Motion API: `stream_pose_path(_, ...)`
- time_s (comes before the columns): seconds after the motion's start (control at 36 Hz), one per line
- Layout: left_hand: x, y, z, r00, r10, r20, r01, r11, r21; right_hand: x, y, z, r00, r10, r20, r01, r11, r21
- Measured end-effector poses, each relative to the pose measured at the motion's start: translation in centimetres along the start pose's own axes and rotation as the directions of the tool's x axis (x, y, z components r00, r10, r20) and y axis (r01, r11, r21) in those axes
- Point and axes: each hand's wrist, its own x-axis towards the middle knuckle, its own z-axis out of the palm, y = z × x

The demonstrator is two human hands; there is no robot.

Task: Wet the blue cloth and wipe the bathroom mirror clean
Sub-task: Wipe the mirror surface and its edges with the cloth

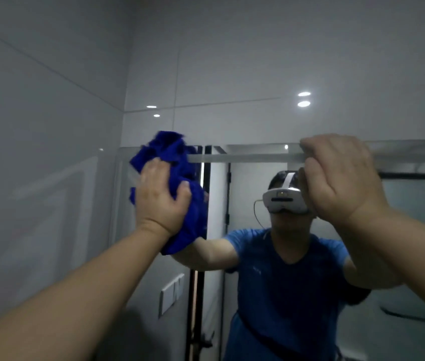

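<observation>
Left hand [160, 204] presses bunched blue cloth [180, 178] against mirror [245, 183]; right hand [336, 178] seemingly grips its top edge.

Dim bathroom, cool grey cast. Left wall [37, 152] and front wall [232, 61]: large glossy pale tiles, thin grout lines, meeting at a corner. Bright oval spots of ceiling lights [304, 99] glare off the front tiles, a smaller pair [154, 111] nearer the corner. Reflected behind: black door frame [207, 194], white switch plate [172, 293] on a grey wall, frosted glass panel [419, 209] with a dark top rail at right.
</observation>
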Motion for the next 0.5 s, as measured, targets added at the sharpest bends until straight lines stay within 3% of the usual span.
stream_pose_path(0.14, -3.5, -2.0, -0.8, 0.946, -0.289, -0.143, 0.288, 0.957, -0.027, -0.8, -0.6, 0.3, 0.997, 0.006, 0.073, 0.006, 0.987, -0.161)
stream_pose_path(0.31, -7.5, 4.1, 1.7, 0.912, -0.368, -0.182, 0.359, 0.93, -0.082, -0.6, -0.2, 0.3, 0.997, 0.014, 0.071, -0.001, 0.984, -0.181)
stream_pose_path(0.39, -11.1, 8.8, 3.6, 0.969, -0.245, -0.044, 0.244, 0.97, -0.015, -0.9, -0.3, 0.3, 0.996, 0.018, 0.085, -0.003, 0.983, -0.184)
stream_pose_path(0.44, -13.9, 11.5, 4.6, 0.996, -0.056, 0.074, 0.054, 0.998, 0.03, -0.9, -0.4, 0.3, 0.995, 0.028, 0.094, -0.009, 0.98, -0.198)
stream_pose_path(0.5, -15.6, 12.8, 5.2, 0.976, 0.144, 0.164, -0.147, 0.989, 0.007, -0.8, -0.5, 0.4, 0.995, 0.02, 0.094, -0.001, 0.981, -0.195)
